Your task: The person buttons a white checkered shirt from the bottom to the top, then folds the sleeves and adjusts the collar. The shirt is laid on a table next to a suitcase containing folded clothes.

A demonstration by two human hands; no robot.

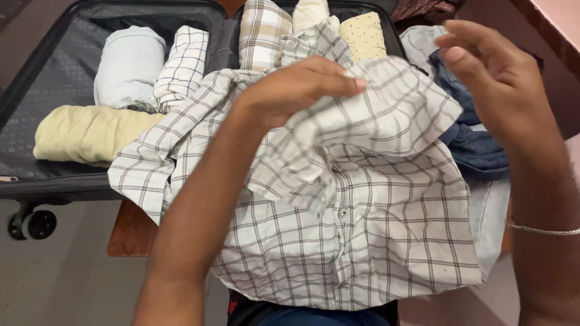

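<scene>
Left hand is pinched shut on a fold of the white checked shirt, gripping it near the collar end and holding that part up. Right hand is open, fingers loosely spread, hovering just above and right of the shirt, not touching it as far as I can see. Thin bracelet on that wrist.

The shirt is bunched across my lap, button placket facing up and buttoned, one part draped over the rim of the open suitcase. I'd call it not folded yet and not in the case.

Already in the suitcase: pale blue roll, pale yellow roll, a grid-check white roll, a beige plaid roll, a cream piece and a yellow dotted piece. So packing looks partly done, room left on the near-left side.

Still outside: blue denim to the right, touching the shirt's edge.

Labels: small red mark on dark cloth at the bottom edge, too small to make out. Suitcase lining has a repeating pale pattern. Suitcase wheel lower left.
</scene>
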